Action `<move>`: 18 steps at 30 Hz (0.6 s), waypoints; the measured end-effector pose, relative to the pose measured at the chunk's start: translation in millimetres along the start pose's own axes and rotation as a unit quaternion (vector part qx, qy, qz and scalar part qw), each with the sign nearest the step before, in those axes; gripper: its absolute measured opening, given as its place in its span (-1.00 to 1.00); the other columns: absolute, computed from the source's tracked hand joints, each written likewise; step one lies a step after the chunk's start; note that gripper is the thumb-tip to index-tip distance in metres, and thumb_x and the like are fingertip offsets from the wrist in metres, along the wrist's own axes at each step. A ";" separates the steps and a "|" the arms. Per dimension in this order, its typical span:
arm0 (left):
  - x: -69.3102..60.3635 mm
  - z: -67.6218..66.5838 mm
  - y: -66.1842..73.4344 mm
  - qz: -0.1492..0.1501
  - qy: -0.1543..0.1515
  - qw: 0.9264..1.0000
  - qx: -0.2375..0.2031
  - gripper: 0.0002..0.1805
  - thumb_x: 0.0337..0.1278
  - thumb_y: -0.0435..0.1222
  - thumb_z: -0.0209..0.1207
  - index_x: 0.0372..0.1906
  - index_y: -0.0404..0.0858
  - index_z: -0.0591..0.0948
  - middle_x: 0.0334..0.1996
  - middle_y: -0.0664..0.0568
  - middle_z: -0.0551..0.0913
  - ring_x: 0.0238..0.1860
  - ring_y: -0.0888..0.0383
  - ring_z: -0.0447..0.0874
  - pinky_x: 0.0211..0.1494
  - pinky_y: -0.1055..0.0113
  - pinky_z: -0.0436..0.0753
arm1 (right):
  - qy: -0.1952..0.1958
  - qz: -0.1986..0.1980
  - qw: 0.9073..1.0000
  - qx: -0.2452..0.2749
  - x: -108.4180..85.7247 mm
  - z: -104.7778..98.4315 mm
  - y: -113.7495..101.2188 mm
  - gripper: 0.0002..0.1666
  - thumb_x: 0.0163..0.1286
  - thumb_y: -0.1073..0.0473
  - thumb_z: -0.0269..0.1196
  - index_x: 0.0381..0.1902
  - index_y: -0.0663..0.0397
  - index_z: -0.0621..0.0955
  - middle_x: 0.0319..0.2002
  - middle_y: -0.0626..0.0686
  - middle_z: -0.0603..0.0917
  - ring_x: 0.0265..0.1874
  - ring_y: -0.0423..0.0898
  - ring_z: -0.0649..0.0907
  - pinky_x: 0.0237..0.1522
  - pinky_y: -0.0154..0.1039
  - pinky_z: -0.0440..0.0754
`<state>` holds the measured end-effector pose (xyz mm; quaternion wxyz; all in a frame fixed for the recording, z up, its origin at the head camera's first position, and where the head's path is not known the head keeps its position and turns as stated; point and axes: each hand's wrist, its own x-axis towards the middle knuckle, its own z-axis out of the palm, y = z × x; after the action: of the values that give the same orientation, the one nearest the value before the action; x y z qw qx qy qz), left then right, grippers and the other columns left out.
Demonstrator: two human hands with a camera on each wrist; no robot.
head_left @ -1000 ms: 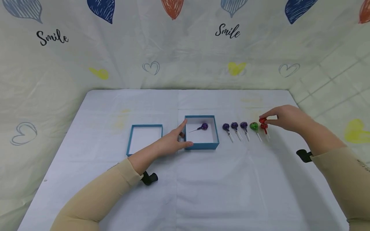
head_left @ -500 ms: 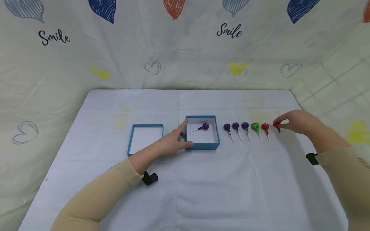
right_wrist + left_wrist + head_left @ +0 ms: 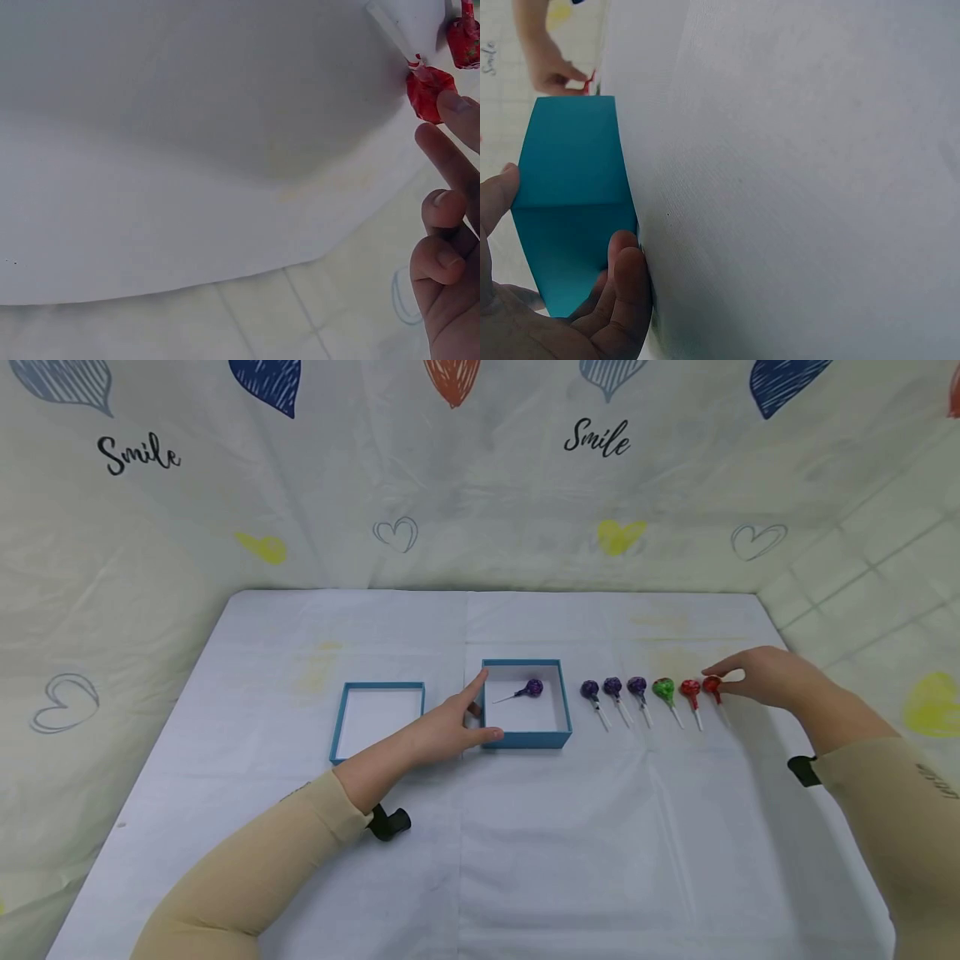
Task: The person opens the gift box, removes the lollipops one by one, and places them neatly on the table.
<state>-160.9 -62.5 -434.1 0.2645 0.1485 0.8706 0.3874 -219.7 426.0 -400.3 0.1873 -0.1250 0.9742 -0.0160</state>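
In the head view, my left hand [image 3: 450, 727] holds the blue box [image 3: 525, 740] at its left side, index finger at the back corner and thumb at the front. Lower fingers curl beside the box wall [image 3: 574, 150] in the left wrist view. Inside lies one purple lollipop [image 3: 533, 687]. My right hand [image 3: 768, 677] pinches a red lollipop [image 3: 429, 94] by its wrapped head between thumb and index finger, its stick pointing toward the person. Just left of it lies another red lollipop [image 3: 690, 688], beside a green lollipop [image 3: 663, 688].
Three purple lollipops [image 3: 613, 686] lie in the same row, between the box and the green one. A shallow blue-rimmed lid [image 3: 339, 718] rests left of the box, partly behind the left forearm. The white-covered table [image 3: 570, 843] meets a printed cloth backdrop [image 3: 480, 468].
My right hand carried its red lollipop rightward from over the other red one, then shifted it slightly left to the row's right end. The left hand stays at the box.
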 end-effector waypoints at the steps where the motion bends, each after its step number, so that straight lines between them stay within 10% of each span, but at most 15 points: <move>1: -0.2 -0.1 0.0 0.000 0.000 1.000 -0.001 0.10 0.19 0.20 0.23 0.55 0.35 -0.31 0.22 0.02 0.45 0.02 0.03 0.44 0.06 0.11 0.39 | 0.001 0.001 1.000 -0.001 -0.7 -0.6 0.1 -0.59 0.34 0.15 0.34 0.12 0.12 0.68 0.09 0.39 0.60 0.12 0.45 0.47 0.08 0.36 0.40; 18: -0.9 -0.7 1.2 0.001 -0.002 1.000 0.003 0.10 0.22 0.16 0.24 0.57 0.28 -0.31 0.20 0.02 0.45 -0.24 0.03 0.48 -0.11 0.14 0.42 | 0.023 0.019 0.999 0.045 -8.3 -25.3 -27.2 -0.56 0.38 0.07 0.31 0.19 0.03 0.65 0.15 0.37 0.58 0.14 0.37 0.46 0.00 0.30 0.47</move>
<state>-160.5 -62.6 -432.5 0.2652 0.1503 0.8713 0.3847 -215.2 401.4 -371.7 0.1705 -0.0975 0.9787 -0.0592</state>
